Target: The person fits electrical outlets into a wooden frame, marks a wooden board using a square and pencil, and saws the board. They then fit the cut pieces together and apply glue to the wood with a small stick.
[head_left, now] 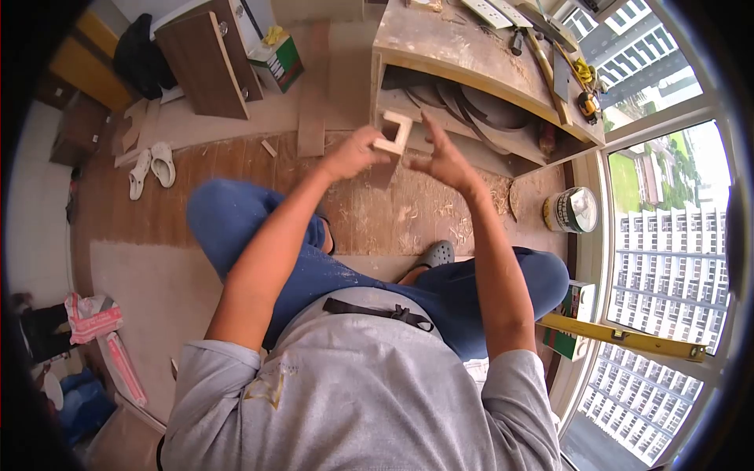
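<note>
A U-shaped wooden channel piece with pale cut ends and a brown outer face is gripped at its left side by my left hand. Its pale end faces up towards me. Just to the right of it, my right hand is held with thumb and fingers spread, apart from the wood. Both hands are in front of the workbench, above a floor scattered with wood shavings.
On the bench lie a tape measure, a hammer and other tools. A bucket stands by the window, near a yellow spirit level. White clogs and a cabinet door panel are at the left.
</note>
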A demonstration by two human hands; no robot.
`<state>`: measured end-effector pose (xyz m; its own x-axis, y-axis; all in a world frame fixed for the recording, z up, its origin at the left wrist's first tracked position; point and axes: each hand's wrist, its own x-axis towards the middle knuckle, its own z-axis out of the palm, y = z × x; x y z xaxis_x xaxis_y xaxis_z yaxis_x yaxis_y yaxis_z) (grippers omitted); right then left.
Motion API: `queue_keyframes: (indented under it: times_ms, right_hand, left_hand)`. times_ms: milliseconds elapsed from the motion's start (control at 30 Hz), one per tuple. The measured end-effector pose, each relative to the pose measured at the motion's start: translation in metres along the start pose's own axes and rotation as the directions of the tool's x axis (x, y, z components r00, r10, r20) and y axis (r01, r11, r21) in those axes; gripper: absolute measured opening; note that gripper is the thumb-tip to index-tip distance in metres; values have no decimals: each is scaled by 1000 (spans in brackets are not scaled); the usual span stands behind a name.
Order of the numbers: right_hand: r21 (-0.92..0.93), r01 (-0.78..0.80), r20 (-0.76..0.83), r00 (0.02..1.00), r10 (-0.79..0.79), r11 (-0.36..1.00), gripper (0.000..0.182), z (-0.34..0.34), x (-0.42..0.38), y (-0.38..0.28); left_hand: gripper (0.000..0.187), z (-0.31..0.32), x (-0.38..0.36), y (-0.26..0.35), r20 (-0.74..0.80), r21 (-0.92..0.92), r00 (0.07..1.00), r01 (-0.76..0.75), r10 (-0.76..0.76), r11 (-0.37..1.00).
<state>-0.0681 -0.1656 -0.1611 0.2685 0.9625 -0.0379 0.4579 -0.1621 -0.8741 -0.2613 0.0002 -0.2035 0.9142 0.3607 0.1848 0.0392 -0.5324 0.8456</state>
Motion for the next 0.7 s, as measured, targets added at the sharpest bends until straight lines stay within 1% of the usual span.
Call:
queue_keyframes:
  times_ms: [33, 67, 100, 133, 200, 233, 267, 300, 333, 367, 400, 433, 467, 533, 567, 600, 633, 667, 700]
  right_hand:
    - [63, 34, 18, 999, -36, 997, 112, 13, 3, 23]
    - [127, 61, 35, 997, -66, 990, 115, 22, 3, 29]
    - [-50, 101, 5, 995, -101, 994, 113, 25, 0, 36]
    - [-47, 99, 3, 995, -99, 994, 113, 29, -1, 42]
    - [-62, 27, -12, 1000, -28, 998, 106, 42, 0, 52]
    - [-53, -13, -96, 995, 8, 999, 100, 46, -4, 47]
    - [-41, -7, -89, 996, 3, 999, 100, 51, -5, 49]
    - [-67, 8, -161, 987, -19, 998, 100, 52, -5, 51]
    - [-90, 29, -231, 972, -49, 996, 100, 53, -2, 53]
    - [-113, 44, -202, 977, -66, 993, 101, 52, 0, 51]
    - [-94, 70, -193, 977, -87, 993, 101, 53, 3, 49]
    - [-128, 10, -157, 987, -30, 992, 101, 50, 2, 39]
    - [-169, -53, -123, 992, 33, 984, 102, 49, -1, 32]
    - [-181, -41, -92, 995, 25, 983, 103, 50, 0, 30]
    - [-201, -38, -109, 994, 16, 979, 104, 52, 0, 33]
    - [-223, -38, -126, 992, 10, 974, 105, 53, -1, 36]
    - [-227, -42, -125, 992, 13, 973, 105, 51, -3, 30]
    - [-241, -32, -157, 988, -6, 970, 98, 46, -5, 18]
    - [-256, -23, -189, 982, -26, 966, 91, 40, -7, 10]
  left_hand:
    - [29, 8, 1, 2, 32, 3, 999, -27, 27, 1000]
    - [27, 17, -1, -1, 68, 0, 996, -52, 52, 999]
    - [26, 23, -3, -5, 107, 3, 994, -30, 29, 1000]
    - [26, 28, -4, -11, 111, 3, 993, -28, 27, 1000]
    - [27, 28, -9, -27, 105, 106, 994, -4, -7, 994]
    - [27, 24, -9, -23, 107, 115, 994, 5, -18, 993]
    - [33, 20, -6, -20, -19, -2, 989, 147, -147, 989]
    - [42, 12, -3, -17, -137, -132, 949, 267, -284, 955]
    - [42, -3, -1, -14, -154, -116, 944, 277, -293, 954]
    - [51, -23, 1, -12, -43, -675, 890, 309, -454, 670]
    - [61, -41, 0, -9, 133, -967, 851, 225, -507, 123]
    - [73, -50, -2, -4, 142, -983, 879, 178, -455, 36]
    - [73, -53, -5, -5, 129, -983, 875, 173, -467, 53]
    - [74, -50, -4, -2, 31, -995, 909, -13, -416, -101]
    - [75, -45, -4, 1, -11, -991, 860, -77, -509, -110]
    - [75, -41, -4, 4, -10, -991, 861, -77, -509, -112]
    - [74, -36, -4, 7, -10, -980, 806, -125, -592, -154]
    - [72, -30, -2, 8, -2, -965, 745, -175, -667, -193]
    - [72, -25, 0, 9, 3, -964, 748, -174, -664, -201]
